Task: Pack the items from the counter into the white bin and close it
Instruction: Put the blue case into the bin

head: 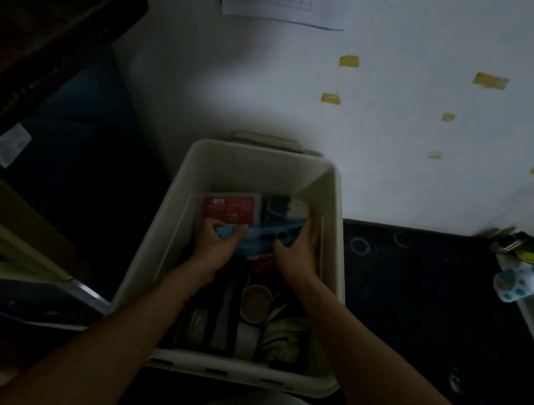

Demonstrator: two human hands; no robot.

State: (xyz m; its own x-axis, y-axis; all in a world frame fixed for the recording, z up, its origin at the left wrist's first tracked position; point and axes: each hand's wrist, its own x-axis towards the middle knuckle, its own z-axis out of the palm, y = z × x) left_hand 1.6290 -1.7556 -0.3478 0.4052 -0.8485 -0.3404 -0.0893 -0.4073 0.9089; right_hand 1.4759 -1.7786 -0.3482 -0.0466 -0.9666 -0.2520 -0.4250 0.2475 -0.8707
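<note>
Bin (256, 173) stands open beside the dark counter (415, 311), long axis running from the person toward the wall. Inside, a blue item (256, 239) (shape unclear) lies crosswise; left hand (214, 243) grips one end, right hand (296, 252) the other.

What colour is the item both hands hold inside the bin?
Light blue. The item shows best in the head view.
</note>
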